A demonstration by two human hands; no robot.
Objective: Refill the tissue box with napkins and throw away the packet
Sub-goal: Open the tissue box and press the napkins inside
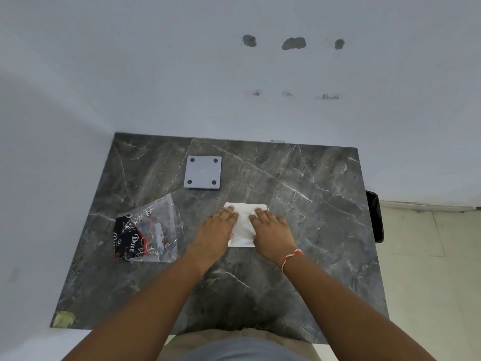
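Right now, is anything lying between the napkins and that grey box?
Nothing visible. Only bare tabletop separates the napkins, under both hands, from the grey box just beyond.

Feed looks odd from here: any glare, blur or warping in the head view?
Head view: wide-angle bending curves the countertop edges; light is soft and even, faint shine on the packet; napkins nearly wash out, both hands sharp.
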